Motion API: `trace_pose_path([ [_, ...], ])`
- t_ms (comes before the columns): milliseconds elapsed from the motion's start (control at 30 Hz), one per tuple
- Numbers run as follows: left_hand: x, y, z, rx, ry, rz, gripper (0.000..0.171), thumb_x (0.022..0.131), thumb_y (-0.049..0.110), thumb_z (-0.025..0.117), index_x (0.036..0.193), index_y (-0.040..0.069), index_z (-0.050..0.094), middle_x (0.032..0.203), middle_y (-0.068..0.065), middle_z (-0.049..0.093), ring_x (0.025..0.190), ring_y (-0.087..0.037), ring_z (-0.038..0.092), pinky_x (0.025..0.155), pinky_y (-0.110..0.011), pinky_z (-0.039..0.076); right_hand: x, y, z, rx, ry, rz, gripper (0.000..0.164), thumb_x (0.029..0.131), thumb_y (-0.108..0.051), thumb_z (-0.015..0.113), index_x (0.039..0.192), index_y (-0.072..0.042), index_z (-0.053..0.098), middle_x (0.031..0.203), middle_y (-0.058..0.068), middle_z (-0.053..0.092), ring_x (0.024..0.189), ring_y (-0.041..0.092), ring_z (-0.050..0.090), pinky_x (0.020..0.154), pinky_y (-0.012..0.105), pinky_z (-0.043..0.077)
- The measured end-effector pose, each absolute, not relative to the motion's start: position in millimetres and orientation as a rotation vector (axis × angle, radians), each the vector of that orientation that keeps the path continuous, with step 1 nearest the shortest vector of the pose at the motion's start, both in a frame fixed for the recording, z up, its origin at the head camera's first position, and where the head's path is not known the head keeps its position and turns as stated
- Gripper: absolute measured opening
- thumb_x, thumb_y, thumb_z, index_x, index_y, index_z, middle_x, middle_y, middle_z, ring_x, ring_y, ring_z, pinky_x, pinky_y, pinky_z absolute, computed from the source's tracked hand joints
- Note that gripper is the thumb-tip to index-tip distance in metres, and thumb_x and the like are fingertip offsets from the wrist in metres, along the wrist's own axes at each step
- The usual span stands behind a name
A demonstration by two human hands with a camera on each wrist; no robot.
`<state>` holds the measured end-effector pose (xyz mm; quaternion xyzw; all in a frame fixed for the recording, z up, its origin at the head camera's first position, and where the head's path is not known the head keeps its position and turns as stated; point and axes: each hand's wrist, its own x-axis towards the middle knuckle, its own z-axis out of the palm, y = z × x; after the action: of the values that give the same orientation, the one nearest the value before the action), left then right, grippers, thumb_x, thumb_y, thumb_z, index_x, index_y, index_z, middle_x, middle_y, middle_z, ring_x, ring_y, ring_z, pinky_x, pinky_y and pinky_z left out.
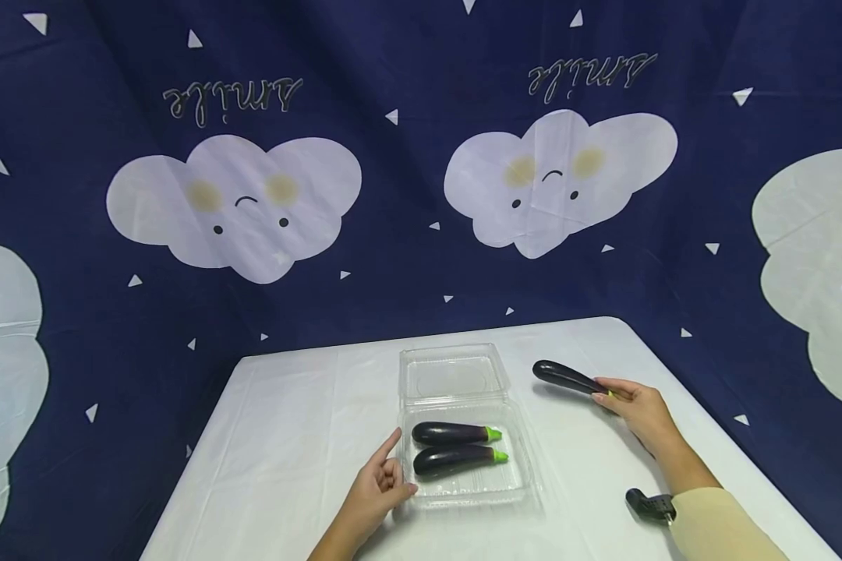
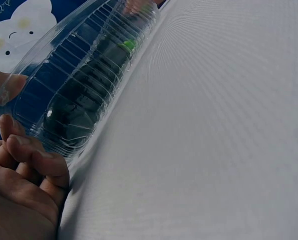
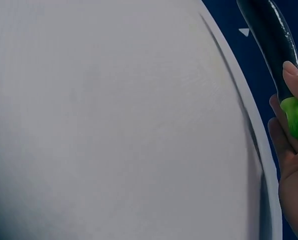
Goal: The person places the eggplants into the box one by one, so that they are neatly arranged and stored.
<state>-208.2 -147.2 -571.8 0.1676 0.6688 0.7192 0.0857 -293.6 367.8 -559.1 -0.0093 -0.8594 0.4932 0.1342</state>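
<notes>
Two dark purple eggplants (image 1: pixel 449 433) lie side by side in a clear plastic clamshell container (image 1: pixel 526 475), their green stems toward the right. Its lid (image 1: pixel 452 374) is folded back, away from me. My left hand (image 1: pixel 375 491) holds the container's left side, thumb on the near rim corner, index finger stretched along the edge, other fingers curled. In the left wrist view, one eggplant (image 2: pixel 81 95) shows through the ribbed wall. To the container's right, my right hand (image 1: pixel 635 409) pinches a third eggplant (image 1: pixel 564 375) near its green stem (image 3: pixel 294 117), the rounded end pointing left.
A white cloth (image 1: pixel 288 436) covers the table. Dark blue fabric (image 1: pixel 407 288) printed with clouds and triangles hangs behind and around it. A black strapped device (image 1: pixel 649 505) sits at my right wrist, by the sleeve (image 1: pixel 723 526).
</notes>
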Motion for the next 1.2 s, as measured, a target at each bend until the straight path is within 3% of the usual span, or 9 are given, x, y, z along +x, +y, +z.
trace_pose_path([
  [333,-209,-147,-571,0.47,2.023,2.143,0.099,0.084,-0.008,0.078,0.164,-0.006,0.021,0.079,0.001,0.056,0.065,-0.007,0.047,0.059,-0.017,0.042,-291,352,-538,0.004,-2.506,1.373,0.055,0.092,-0.038,0.084,0.133,-0.004,0.073,0.131,0.017,0.069,0.11,0.0,0.062,0.086,0.007,0.044],
  [633,-209,-147,-570,0.452,2.008,2.141,0.099,0.084,-0.008,0.077,0.164,-0.005,0.02,0.079,0.0,0.056,0.064,-0.007,0.047,0.059,-0.018,0.042,-288,334,-524,0.087,-2.435,1.517,0.05,0.092,-0.026,0.085,0.132,0.002,0.072,0.128,0.02,0.069,0.106,-0.006,0.062,0.086,0.011,0.049],
  [1200,-208,-147,-570,0.495,1.995,2.158,0.098,0.084,-0.008,0.077,0.164,-0.007,0.02,0.08,0.001,0.056,0.066,-0.007,0.047,0.06,-0.017,0.041,-276,289,-510,0.354,-2.353,1.665,0.039,0.09,-0.006,0.084,0.124,0.009,0.073,0.116,0.025,0.073,0.098,0.005,0.07,0.079,0.019,0.056],
])
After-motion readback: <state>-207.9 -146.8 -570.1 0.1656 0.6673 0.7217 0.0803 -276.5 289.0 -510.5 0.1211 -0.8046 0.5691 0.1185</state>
